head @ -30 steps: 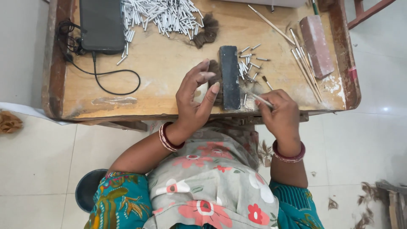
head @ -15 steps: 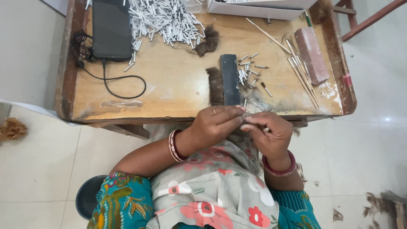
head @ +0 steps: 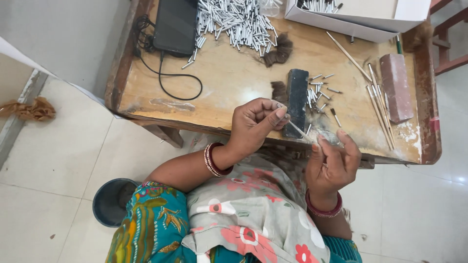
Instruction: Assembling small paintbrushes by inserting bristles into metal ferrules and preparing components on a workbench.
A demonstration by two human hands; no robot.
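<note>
Your left hand (head: 253,124) and right hand (head: 334,163) each pinch an end of a thin metal tube (head: 298,130), held over the table's (head: 234,83) near edge beside the dark block (head: 296,95).

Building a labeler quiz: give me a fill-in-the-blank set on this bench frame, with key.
1. The left hand and right hand hold a thin ____ between them.
2. The pile of metal tubes lies just to the right of the black ____ on the wooden table.
3. A round ____ stands on the floor, below the person's left elbow.
4. The reddish block lies near the table's ____ edge.

Missing words: stick; device; bucket; right
</note>
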